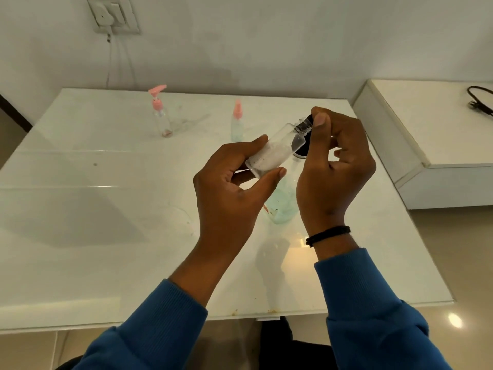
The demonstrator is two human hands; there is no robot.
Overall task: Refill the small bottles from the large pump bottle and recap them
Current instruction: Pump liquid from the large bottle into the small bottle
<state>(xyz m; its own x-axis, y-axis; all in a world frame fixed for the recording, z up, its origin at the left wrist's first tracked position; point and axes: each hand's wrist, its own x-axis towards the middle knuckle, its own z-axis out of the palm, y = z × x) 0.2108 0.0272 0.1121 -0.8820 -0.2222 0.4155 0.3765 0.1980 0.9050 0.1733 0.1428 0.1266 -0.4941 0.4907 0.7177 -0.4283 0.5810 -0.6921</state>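
Left hand: the left hand [234, 188] is raised above the middle of the desk and grasps a small clear bottle [274, 150] by its lower body, thumb on the near side and fingertips on the far side.
Small clear bottle: tilted, base toward 7 o'clock and threaded neck toward 1 o'clock; a white, foamy fill lies along its lower half.
Right hand: the right hand [336, 166] is clenched round a dark cap [306, 126] at the bottle's neck, the thumb pressing on its top. Whether the cap is seated on the thread or just off it, I cannot tell.
Large bottle: a clear bottle with pale green liquid [281, 206] stands on the desk just under the two hands, mostly hidden by them; its top cannot be made out.
Pump bottle: a small clear bottle with a pink pump head [160, 113] stands upright at about 11 o'clock, far from the hands, with only a trace of pinkish residue at its bottom.
Spray bottle: a small bottle with a pink cap [237, 121] stands upright at 12 o'clock, just beyond the left hand's fingertips, holding pale green liquid.
Desk: a white glossy desk [80, 209] carries all the standing bottles.
Sleeves: both forearms wear blue sleeves [368, 303]; a black band [328, 235] circles the right wrist.
Surroundings: a wall socket with a white plug [112, 14] sits at the upper left, and a white shelf [426, 134] with a black cable [480, 100] stands at 2 o'clock.
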